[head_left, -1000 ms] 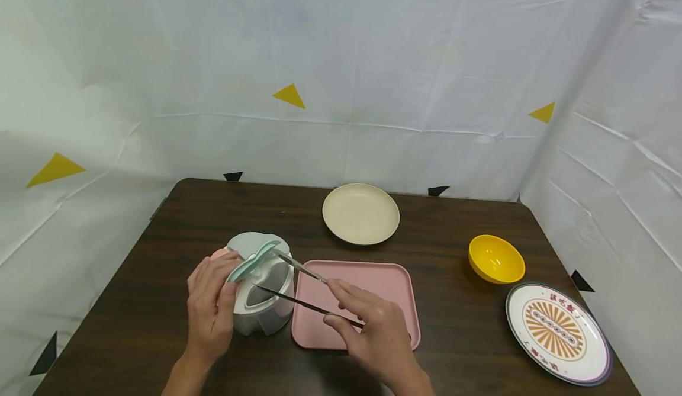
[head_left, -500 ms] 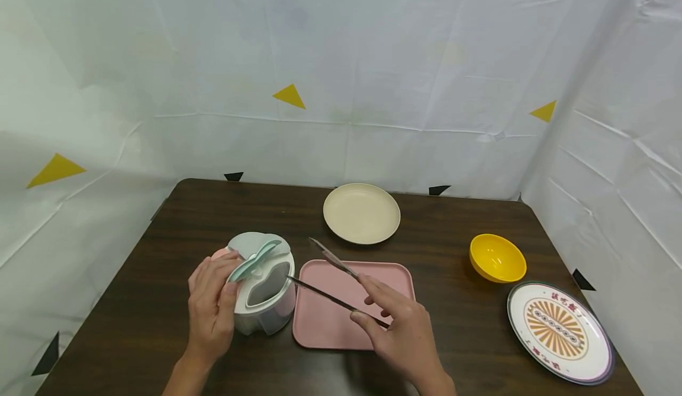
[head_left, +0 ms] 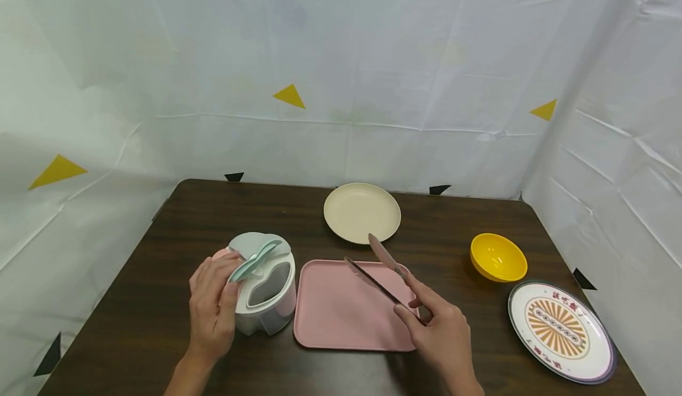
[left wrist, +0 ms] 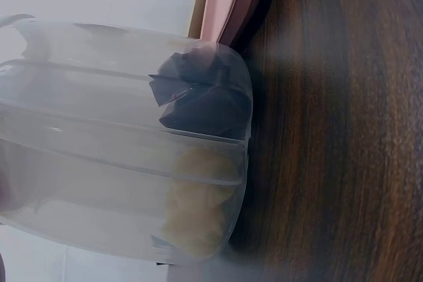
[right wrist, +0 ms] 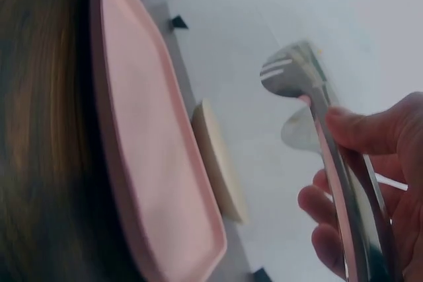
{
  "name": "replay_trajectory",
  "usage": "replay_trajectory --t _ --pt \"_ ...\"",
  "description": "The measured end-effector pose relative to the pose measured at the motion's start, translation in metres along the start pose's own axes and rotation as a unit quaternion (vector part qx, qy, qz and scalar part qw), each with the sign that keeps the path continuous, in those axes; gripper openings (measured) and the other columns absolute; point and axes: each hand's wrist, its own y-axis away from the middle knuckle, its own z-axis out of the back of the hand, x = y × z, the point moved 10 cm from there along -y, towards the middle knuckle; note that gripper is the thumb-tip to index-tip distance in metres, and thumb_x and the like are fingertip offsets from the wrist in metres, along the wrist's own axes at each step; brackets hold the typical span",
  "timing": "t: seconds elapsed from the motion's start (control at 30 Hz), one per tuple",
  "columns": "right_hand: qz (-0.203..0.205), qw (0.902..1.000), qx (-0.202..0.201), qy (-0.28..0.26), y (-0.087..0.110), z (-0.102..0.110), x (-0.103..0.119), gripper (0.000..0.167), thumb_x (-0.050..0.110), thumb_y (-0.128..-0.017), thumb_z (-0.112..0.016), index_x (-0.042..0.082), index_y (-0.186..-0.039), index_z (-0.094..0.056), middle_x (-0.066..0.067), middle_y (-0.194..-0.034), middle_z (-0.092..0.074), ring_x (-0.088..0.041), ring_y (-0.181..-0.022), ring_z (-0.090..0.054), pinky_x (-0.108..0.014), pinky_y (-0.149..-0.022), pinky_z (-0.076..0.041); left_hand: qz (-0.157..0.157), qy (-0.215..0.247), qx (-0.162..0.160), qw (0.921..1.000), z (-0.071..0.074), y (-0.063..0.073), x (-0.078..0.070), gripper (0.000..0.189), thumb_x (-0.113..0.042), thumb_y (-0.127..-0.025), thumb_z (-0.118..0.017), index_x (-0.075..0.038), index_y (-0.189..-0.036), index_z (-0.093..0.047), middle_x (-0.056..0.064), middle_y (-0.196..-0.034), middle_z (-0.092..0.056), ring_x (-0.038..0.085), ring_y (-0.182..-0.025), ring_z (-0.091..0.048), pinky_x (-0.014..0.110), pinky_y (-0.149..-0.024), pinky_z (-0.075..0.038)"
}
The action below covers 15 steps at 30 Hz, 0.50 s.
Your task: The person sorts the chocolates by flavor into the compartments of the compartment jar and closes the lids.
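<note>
At left on the table stands a translucent compartment container (head_left: 277, 318) with a pale lid. My left hand (head_left: 210, 304) grips its left side at the lid, beside a raised mint flap (head_left: 257, 261); one lid opening is uncovered. Through the wall in the left wrist view, dark wrapped pieces (left wrist: 208, 100) and tan lumps (left wrist: 198, 206) lie in separate compartments. My right hand (head_left: 439, 331) holds metal tongs (head_left: 375, 282) above the tray's right part, their arms spread apart with nothing visible between the tips. One tip is fork-shaped in the right wrist view.
A pink tray (head_left: 351, 316) lies right of the container. Behind it is a cream plate (head_left: 362, 212). Farther right are a yellow bowl (head_left: 498, 258) and a patterned white plate (head_left: 559, 331) near the table's right edge. White sheeting (head_left: 341, 58) hangs behind the table.
My right hand has carried the tongs rightward, from the container's opening to above the tray's right part. My left hand and the container stay in place.
</note>
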Motion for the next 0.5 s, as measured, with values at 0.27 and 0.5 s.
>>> replay_trajectory --t 0.27,0.5 --pt "-0.130 0.9889 0.012 0.072 0.007 0.015 -0.052 0.060 0.028 -0.078 -0.084 0.020 -0.134 -0.063 -0.001 -0.083 -0.074 -0.018 -0.065 -0.063 -0.040 -0.059 -0.045 0.000 0.003 -0.001 1.0000 0.000 0.001 0.000 0.026 -0.012 -0.096 -0.049 0.002 -0.106 -0.069 0.017 -0.106 -0.067 0.032 -0.113 -0.058 0.050 -0.106 -0.021" --pt "-0.176 0.9780 -0.006 0.112 0.013 0.028 -0.086 0.061 0.034 -0.079 -0.081 0.017 -0.134 -0.061 -0.007 -0.085 -0.075 -0.045 -0.085 -0.065 -0.058 -0.066 -0.046 0.002 0.002 0.000 1.0000 0.000 0.000 0.000 0.026 -0.011 -0.096 -0.049 0.002 -0.106 -0.069 0.018 -0.107 -0.067 0.032 -0.113 -0.057 0.049 -0.107 -0.020"
